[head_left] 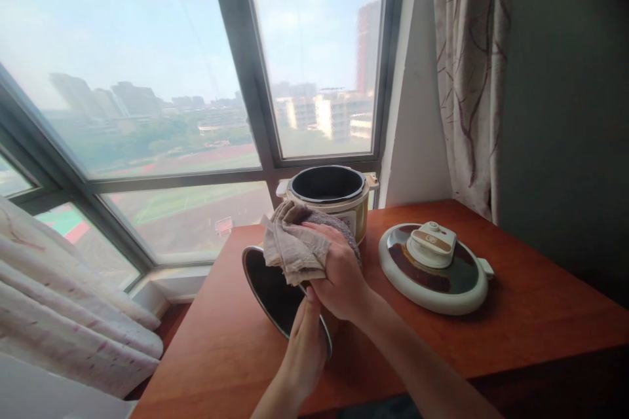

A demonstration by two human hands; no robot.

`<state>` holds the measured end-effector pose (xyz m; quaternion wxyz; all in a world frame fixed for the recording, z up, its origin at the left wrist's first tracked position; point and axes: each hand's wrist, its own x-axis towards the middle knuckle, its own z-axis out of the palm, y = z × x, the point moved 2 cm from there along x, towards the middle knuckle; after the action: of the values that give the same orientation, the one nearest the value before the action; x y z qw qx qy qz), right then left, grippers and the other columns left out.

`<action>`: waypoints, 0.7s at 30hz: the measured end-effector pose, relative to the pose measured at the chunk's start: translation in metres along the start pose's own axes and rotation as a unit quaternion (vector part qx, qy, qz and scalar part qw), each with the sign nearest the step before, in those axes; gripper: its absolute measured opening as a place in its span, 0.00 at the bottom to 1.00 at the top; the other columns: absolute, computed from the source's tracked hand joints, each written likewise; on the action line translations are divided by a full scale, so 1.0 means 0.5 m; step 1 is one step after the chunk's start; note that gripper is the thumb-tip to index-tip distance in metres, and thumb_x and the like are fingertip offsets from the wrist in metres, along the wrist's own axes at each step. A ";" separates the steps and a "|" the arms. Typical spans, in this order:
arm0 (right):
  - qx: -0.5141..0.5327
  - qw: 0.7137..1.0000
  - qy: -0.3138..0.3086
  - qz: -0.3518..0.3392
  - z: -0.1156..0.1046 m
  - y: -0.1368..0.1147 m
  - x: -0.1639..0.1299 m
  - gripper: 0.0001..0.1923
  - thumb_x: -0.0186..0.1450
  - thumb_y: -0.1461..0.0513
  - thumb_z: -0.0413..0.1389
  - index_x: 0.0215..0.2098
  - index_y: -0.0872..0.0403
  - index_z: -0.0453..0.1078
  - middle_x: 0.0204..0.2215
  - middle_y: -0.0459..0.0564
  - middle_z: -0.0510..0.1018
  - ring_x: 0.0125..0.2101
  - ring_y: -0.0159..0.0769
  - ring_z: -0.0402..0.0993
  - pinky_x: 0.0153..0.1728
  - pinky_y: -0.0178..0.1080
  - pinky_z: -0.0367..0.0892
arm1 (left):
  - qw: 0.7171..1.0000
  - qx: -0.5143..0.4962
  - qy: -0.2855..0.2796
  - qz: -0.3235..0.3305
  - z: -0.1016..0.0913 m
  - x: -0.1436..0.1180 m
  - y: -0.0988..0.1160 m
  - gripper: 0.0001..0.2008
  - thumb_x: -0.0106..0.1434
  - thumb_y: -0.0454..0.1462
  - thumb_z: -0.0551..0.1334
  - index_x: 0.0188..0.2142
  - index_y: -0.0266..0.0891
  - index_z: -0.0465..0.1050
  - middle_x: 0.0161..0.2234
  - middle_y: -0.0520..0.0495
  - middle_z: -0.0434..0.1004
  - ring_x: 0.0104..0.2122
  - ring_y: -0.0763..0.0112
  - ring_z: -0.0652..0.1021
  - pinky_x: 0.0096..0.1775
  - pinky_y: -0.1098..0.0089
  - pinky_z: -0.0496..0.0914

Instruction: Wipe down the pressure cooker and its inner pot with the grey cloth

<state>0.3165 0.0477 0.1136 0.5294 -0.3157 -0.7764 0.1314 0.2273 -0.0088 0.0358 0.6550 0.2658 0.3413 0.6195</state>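
Tilted over the table, a black cooker inner pot (268,291) has its mouth turned toward me and to the left. My left hand (307,340) grips its near rim, thumb on the edge. A folded beige-and-grey cloth (297,245) is held in my right hand (341,275) against the upper side of the pot, covering part of it. Just behind stands the electric pressure cooker body (363,213), uncovered, its dark inside showing. To the right, the round cooker lid (435,268) lies flat, with a white rim and a knob-like handle on top.
The reddish-brown wooden table (521,281) reaches to the windows (314,59) at the back. Patterned curtains hang at the right (469,78) and at the lower left (73,314). A dark wall is at the far right.
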 end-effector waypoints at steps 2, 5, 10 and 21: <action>-0.025 0.999 -0.024 -0.009 0.000 0.001 -0.013 0.34 0.57 0.65 0.55 0.63 0.51 0.69 0.61 0.50 0.76 0.63 0.44 0.67 0.68 0.50 0.54 | 1.000 -0.020 -0.009 0.007 0.009 -0.001 0.010 0.23 0.56 0.47 0.74 0.48 0.39 0.81 0.49 0.41 0.84 0.65 0.53 0.68 0.67 0.57 0.59; -0.041 0.998 -0.032 -0.025 -0.001 0.009 -0.045 0.34 0.60 0.64 0.53 0.65 0.51 0.66 0.64 0.48 0.72 0.66 0.42 0.62 0.70 0.50 0.50 | 0.999 -0.031 0.010 0.028 0.014 -0.001 0.024 0.24 0.54 0.46 0.75 0.48 0.40 0.81 0.49 0.42 0.84 0.64 0.53 0.70 0.67 0.60 0.61; -0.065 0.997 -0.014 -0.031 0.001 0.030 -0.104 0.33 0.67 0.62 0.50 0.71 0.49 0.57 0.68 0.48 0.66 0.71 0.42 0.53 0.70 0.52 0.48 | 0.999 -0.050 0.012 0.006 0.028 0.006 0.043 0.28 0.53 0.40 0.75 0.53 0.39 0.78 0.49 0.42 0.84 0.57 0.50 0.77 0.61 0.56 0.69; -0.158 0.982 0.085 -0.055 0.079 0.073 -0.282 0.32 0.69 0.63 0.46 0.71 0.53 0.54 0.71 0.55 0.58 0.72 0.53 0.46 0.67 0.63 0.51 | 0.990 -0.118 0.045 -0.067 0.069 0.054 0.156 0.25 0.74 0.43 0.54 0.65 0.32 0.66 0.50 0.34 0.82 0.46 0.52 0.84 0.52 0.54 0.76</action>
<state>0.3274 -0.0078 -0.0264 0.5436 -0.3620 -0.7556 -0.0493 0.2052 0.0276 0.1143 0.7056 0.1349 0.3122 0.6217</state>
